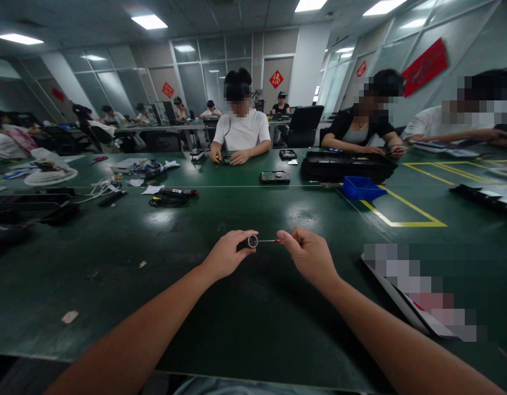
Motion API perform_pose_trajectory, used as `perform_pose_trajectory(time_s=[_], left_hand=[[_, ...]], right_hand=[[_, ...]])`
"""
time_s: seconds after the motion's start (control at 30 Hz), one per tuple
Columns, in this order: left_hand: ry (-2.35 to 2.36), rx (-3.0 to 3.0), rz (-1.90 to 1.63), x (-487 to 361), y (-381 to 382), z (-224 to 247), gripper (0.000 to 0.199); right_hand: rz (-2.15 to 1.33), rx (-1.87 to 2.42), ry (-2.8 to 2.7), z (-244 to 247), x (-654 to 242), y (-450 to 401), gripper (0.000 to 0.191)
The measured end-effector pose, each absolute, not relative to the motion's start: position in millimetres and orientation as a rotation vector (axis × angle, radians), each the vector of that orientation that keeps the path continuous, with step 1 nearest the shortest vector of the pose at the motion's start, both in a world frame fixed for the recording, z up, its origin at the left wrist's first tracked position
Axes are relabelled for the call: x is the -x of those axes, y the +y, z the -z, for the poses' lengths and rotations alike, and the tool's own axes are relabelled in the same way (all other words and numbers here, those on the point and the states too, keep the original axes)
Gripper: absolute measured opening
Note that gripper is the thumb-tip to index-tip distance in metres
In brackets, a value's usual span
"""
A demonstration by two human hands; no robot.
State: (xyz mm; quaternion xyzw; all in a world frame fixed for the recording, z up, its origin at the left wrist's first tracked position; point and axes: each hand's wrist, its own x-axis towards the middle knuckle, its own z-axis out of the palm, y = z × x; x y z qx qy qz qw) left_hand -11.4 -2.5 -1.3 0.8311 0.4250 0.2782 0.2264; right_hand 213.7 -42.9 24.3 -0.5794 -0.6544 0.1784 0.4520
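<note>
Cylinder (244,244) with a ring-shaped end, dark-bodied, is in the left hand, just above the broad green tabletop (220,334). Across the table sits a long black housing (347,168), with a blue bin (362,188) just beside its near side, both well apart from the hands, which leaves them room to work. The left hand (224,257) grips the cylinder between its digits, its ring-shaped end exposed, probably to steady it against the tool. The right hand (314,259) has its thumb and fingers closed around the red handle of a slim screwdriver (267,241), held level, apparently so that the thin shaft points squarely at the cylinder's side. Its tip meets the rim's edge in view; whether it is seated in anything cannot be told.
</note>
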Motion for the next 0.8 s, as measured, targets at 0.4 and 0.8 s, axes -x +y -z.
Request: perform_pose_trajectory(time_s=[0.4,0.8], left_hand=[[1.169,-2.285,-0.807,15.3,0.0,6.7,0.041],[1.149,-2.284,-0.756,13.3,-2.7,1.7,0.037]], right_hand=[[-0.505,1.235,-1.777,-23.3,-213.2,-47.9,0.019],[-0.605,1.263,-1.762,-20.3,-210.9,-48.9,0.027]])
